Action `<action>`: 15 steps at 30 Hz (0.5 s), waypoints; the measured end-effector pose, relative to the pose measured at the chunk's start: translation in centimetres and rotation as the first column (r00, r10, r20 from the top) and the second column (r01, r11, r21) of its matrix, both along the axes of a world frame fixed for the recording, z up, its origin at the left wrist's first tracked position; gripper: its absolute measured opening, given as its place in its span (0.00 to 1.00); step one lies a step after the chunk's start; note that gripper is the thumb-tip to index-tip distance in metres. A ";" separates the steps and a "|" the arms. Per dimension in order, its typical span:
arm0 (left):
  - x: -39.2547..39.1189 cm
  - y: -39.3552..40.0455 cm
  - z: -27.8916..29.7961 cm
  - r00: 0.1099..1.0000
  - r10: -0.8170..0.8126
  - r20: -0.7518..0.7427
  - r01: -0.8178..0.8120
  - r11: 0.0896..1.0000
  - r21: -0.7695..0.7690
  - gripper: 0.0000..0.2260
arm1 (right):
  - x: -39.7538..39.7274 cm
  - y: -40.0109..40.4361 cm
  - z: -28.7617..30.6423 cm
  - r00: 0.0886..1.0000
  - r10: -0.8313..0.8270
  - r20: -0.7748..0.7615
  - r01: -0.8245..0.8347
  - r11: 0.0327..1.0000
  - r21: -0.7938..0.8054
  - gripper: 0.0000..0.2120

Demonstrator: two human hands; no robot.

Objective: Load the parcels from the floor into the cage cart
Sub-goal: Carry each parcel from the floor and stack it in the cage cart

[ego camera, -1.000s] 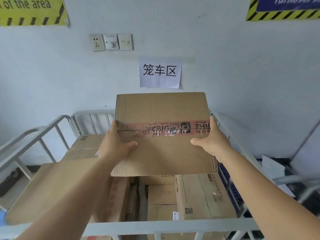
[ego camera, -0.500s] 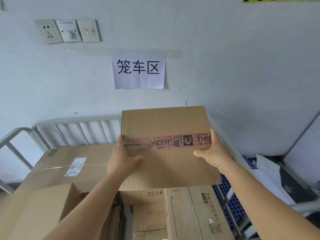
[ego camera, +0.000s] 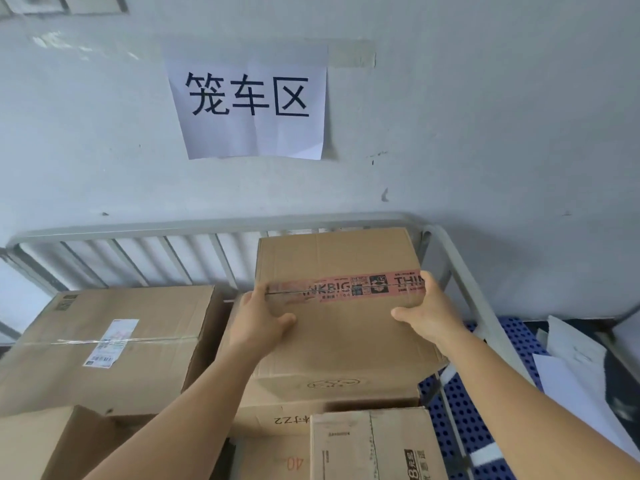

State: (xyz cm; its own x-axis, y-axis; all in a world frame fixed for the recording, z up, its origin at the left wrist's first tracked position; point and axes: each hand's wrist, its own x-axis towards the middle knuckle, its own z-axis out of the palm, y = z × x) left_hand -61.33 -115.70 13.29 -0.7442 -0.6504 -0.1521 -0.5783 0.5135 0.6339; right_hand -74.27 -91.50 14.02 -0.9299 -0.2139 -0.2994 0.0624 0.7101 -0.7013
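A brown cardboard parcel (ego camera: 341,327) sealed with pink printed tape sits at the back right of the grey cage cart (ego camera: 446,258), on top of another box (ego camera: 284,419) marked with handwriting. My left hand (ego camera: 258,322) grips its left edge, thumb on the top face. On the parcel's right edge my right hand (ego camera: 427,311) grips the same way. The parcel's far end lies close to the cart's barred back rail.
A large box with a white label (ego camera: 114,344) fills the cart's left side. More boxes (ego camera: 374,445) stand at the near edge. A white paper sign (ego camera: 247,105) hangs on the wall. Blue perforated matting (ego camera: 464,420) and white sheets (ego camera: 575,368) lie right of the cart.
Both hands have carried the parcel forward and down into the cart's back right corner, onto the box below. The view has moved closer to the wall.
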 end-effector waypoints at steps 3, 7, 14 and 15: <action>-2.6 -0.7 -0.8 0.999 -0.019 0.035 0.020 1.000 -0.016 0.31 | -1.9 -0.3 -1.0 1.000 0.006 0.023 -0.006 1.000 0.012 0.42; -4.6 -1.2 -1.0 0.988 -0.046 0.144 0.057 0.996 -0.070 0.30 | -3.7 -1.0 -1.8 0.998 0.069 0.013 -0.069 0.996 0.063 0.41; -4.7 -0.2 -0.4 0.951 -0.111 0.290 0.171 0.967 -0.191 0.20 | -4.2 -1.9 -2.5 0.986 0.168 -0.026 -0.160 0.968 0.192 0.35; -4.4 0.0 -0.3 0.945 -0.128 0.301 0.194 0.960 -0.202 0.19 | -3.9 -1.9 -2.5 0.983 0.179 -0.026 -0.169 0.962 0.216 0.34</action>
